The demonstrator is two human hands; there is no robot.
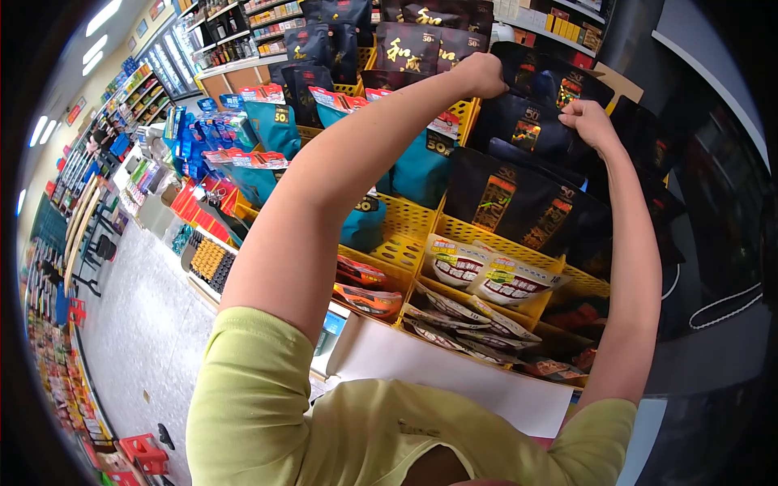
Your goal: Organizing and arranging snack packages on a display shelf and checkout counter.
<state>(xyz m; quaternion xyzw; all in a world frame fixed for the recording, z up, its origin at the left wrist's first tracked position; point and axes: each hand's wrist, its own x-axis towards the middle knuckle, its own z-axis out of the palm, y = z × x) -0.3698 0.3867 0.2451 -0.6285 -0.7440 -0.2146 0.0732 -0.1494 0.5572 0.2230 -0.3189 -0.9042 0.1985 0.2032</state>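
My left hand [483, 74] reaches far up the display and grips the upper left corner of a black pouch [498, 124] with a shiny gold and red label. At the same pouch's upper right edge, my right hand [591, 126] pinches with thumb and fingers. The pouch stands upright among similar black pouches [462, 182] in a yellow perforated plastic rack [401, 222]. Left of them, teal pouches [419, 173] with red and white tops fill other compartments. White and brown snack pouches [498, 276] sit in the lower front compartments.
Blue packets [200, 136] and a tray of black and gold cylinders [213, 264] lie along the counter at left. A looped white cord [723, 310] hangs at right. Red stools [146, 452] stand on the floor, and stocked shelves [58, 376] line the far left.
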